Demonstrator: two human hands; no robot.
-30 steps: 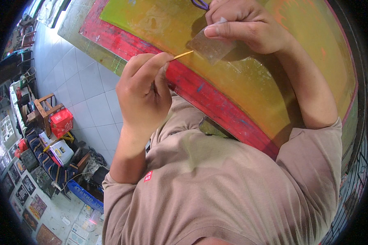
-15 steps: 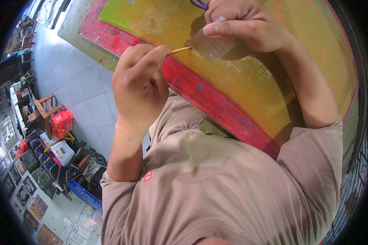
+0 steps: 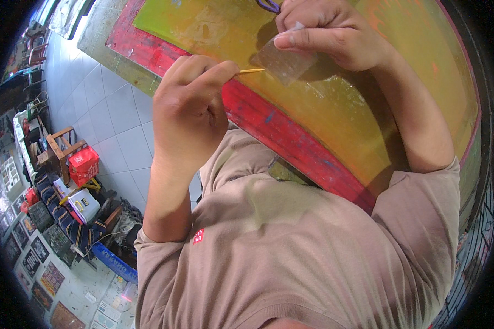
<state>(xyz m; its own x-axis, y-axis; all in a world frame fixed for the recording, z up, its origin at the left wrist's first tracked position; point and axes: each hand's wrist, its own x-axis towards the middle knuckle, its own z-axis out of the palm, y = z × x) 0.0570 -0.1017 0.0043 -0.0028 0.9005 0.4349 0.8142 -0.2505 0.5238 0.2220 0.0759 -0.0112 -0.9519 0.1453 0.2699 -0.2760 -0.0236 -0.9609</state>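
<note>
My left hand pinches a thin yellow pointed stick, its tip pointing right, at or very close to the edge of a small clear plastic piece. Thumb and curled fingers of my right hand grip that plastic piece from above. A purple loop pokes out beside the right hand's fingers; what it belongs to is hidden. Beneath both hands lies a flat yellow-green panel with a scuffed red frame along its near edge.
The panel rests on a greenish board whose corner sticks out at the left. Beyond lies a grey tiled floor. A wooden stool, a red bag and a blue tub stand to the left.
My left hand has moved slightly to the right, bringing the stick's tip further along toward the plastic piece. My right hand has barely shifted.
</note>
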